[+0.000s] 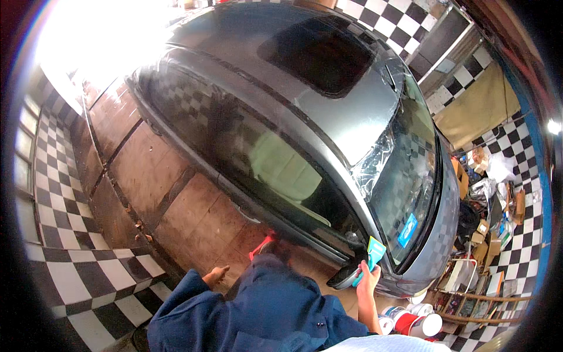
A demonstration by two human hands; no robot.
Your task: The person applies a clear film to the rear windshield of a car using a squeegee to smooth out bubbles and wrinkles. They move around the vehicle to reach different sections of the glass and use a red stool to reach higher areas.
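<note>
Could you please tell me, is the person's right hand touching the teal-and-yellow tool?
Touching: the head view shows the right hand gripping the teal-and-yellow tool by its lower part, with the broad end sticking out above.

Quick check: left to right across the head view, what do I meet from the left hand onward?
Left hand, small red object, black side mirror, right hand holding turquoise tool, blue sticker, tan sheet.

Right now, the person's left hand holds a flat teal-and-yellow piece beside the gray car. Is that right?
Not quite: it's the right hand, not the left hand, that holds the flat teal-and-yellow piece beside the gray car. The head view shows this.
</note>
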